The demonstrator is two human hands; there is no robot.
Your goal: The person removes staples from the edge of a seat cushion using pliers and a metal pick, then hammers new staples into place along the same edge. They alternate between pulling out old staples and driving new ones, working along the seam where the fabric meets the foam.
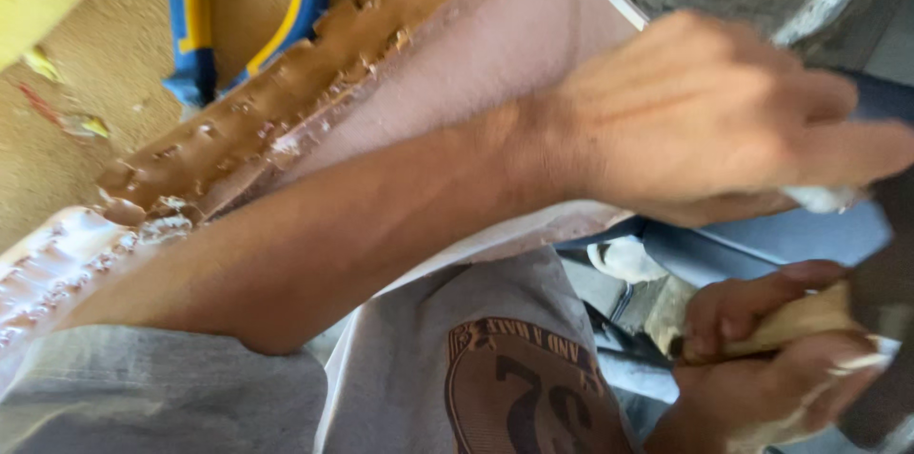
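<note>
Left hand [705, 116] blurred; right hand [762, 368] grips half-hidden wooden handle [800, 321].

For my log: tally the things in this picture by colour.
Blue and yellow: 1, pliers
Brown: 1, strip with a torn edge
Pink: 1, sheet
Pale wood: 1, handle gripped by the right hand; the left hand is above.
Total: 4
</note>
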